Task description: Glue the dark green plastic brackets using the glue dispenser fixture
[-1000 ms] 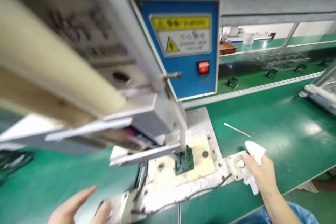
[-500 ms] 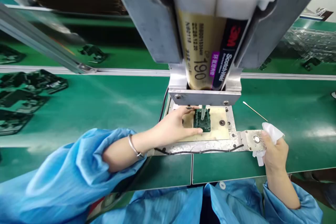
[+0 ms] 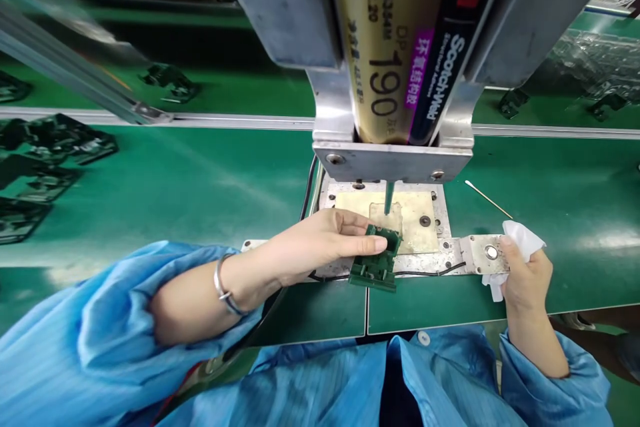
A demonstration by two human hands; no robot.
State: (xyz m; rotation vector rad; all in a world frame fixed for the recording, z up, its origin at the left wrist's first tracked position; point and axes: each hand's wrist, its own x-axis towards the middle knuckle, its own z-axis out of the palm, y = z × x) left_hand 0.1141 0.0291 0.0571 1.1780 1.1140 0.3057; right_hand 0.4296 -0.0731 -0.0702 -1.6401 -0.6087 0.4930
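My left hand (image 3: 325,240) pinches a green plastic housing (image 3: 373,273) between thumb and fingers, tilted over the front edge of the pale fixture plate (image 3: 417,203). Behind the housing, a shallow square recess (image 3: 379,211) shows in the plate. The thin green nozzle (image 3: 389,197) points down at that recess, apart from the housing. My right hand (image 3: 530,280) is closed around a crumpled white tissue (image 3: 523,240). Its thumb rests at the right end of a metal block (image 3: 475,250), beside the round silver button (image 3: 491,252). The right fingertips are partly hidden.
A large two-barrel adhesive cartridge (image 3: 395,67) in a metal holder (image 3: 393,161) hangs over the fixture. A cotton swab (image 3: 487,199) lies to its right. Several green housings (image 3: 70,140) sit at the left. A black cable (image 3: 425,273) runs along the fixture's front.
My left hand has lifted the green housing out of the plate's recess and brought it toward me, tilting it. My right hand stays at the button block with the tissue.
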